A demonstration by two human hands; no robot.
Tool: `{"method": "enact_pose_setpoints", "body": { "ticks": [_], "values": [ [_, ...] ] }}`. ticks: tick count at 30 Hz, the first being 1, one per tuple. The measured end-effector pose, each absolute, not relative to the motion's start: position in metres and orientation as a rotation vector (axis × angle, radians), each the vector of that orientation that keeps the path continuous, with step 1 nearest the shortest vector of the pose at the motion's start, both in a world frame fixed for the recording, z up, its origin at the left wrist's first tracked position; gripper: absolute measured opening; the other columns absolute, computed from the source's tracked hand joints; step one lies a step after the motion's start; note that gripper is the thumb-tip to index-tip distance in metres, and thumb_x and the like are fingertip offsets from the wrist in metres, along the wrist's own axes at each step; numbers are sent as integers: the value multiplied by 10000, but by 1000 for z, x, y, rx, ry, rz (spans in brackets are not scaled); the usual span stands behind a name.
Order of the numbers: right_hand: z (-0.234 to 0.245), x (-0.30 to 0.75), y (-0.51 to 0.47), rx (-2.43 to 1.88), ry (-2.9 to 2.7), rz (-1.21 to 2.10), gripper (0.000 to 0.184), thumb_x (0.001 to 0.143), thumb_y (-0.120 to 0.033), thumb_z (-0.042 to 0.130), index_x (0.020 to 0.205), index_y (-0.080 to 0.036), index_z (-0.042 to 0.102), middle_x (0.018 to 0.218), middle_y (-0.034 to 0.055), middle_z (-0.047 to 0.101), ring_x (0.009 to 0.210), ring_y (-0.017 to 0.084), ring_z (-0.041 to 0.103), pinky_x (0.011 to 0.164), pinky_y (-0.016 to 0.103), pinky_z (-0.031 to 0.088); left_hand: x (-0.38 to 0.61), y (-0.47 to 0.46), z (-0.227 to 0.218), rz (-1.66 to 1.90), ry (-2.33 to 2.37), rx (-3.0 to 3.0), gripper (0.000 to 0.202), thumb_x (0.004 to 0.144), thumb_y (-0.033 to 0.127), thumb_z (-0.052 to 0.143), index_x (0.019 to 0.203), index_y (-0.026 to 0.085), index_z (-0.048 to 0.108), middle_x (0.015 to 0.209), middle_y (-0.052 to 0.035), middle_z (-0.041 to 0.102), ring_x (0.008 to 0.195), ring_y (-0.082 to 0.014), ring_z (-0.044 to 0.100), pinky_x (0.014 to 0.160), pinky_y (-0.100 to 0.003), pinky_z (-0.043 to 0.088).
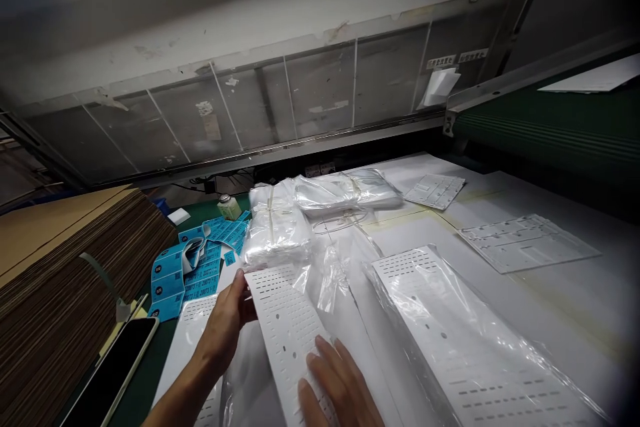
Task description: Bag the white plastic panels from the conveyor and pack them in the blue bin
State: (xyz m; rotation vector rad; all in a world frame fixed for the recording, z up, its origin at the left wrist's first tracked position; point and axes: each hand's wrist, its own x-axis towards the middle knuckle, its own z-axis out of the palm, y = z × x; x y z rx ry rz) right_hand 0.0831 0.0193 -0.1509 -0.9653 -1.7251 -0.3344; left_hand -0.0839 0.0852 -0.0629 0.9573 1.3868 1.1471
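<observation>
My left hand [226, 320] grips the upper left edge of a white slotted sheet [285, 320], thumb on the near face and fingers behind. The sheet is long, with rows of small slots and a few round holes, and its far end is lifted. On its right side lies my right hand [336, 380], fingers stretched out over the surface. To the right, a similar slotted sheet [425, 307] lies inside a clear plastic bag [505, 340]. Another slotted sheet [187, 333] is partly hidden beneath my left forearm.
Bundles of clear plastic bags [280, 233] lie beyond my hands. At left are blue label strips [170, 277], a phone [113, 373], a small bottle [229, 205] and stacked brown cardboard [75, 293]. Two white panels [530, 243] rest at right, near a green conveyor belt [550, 123].
</observation>
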Motion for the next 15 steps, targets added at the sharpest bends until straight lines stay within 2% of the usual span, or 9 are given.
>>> {"method": "enact_pose_setpoints", "body": {
  "ticks": [4,7,10,13,15],
  "values": [
    [-166,76,20,-981,-1691,-383,146,794,-99,591,895,-204,585,941,46,698,1047,290,622,842,498,566,-84,84,-61,1117,1580,1305,575,858,575,420,1225,156,562,1124,-110,656,1041,-281,584,839,-370,476],
    [-172,68,19,-1010,-1703,-446,130,813,-100,546,907,-187,564,1024,90,654,1113,341,569,815,525,564,-76,76,-62,1054,1592,1229,544,859,542,455,1297,222,494,1224,-78,608,1126,-271,537,854,-359,476],
    [-177,59,20,-1018,-1745,-495,142,804,-94,562,924,-171,552,1048,116,626,1136,383,538,815,557,551,-69,64,-66,1091,1419,952,514,874,499,452,1326,253,454,1258,-67,589,1093,-254,569,831,-354,498],
    [-184,52,21,-989,-1770,-511,168,803,-90,576,932,-197,565,1028,81,635,1129,371,549,845,588,525,-68,55,-68,1148,1196,820,517,836,426,537,1313,239,473,1193,-78,633,1019,-263,617,834,-359,501],
    [-190,49,19,-943,-1755,-538,167,815,-81,555,919,-205,596,1000,63,651,1120,353,563,866,602,506,-70,54,-67,1145,1167,785,529,817,454,555,1286,214,506,1123,-91,670,960,-275,642,817,-366,508]
  ]
}}
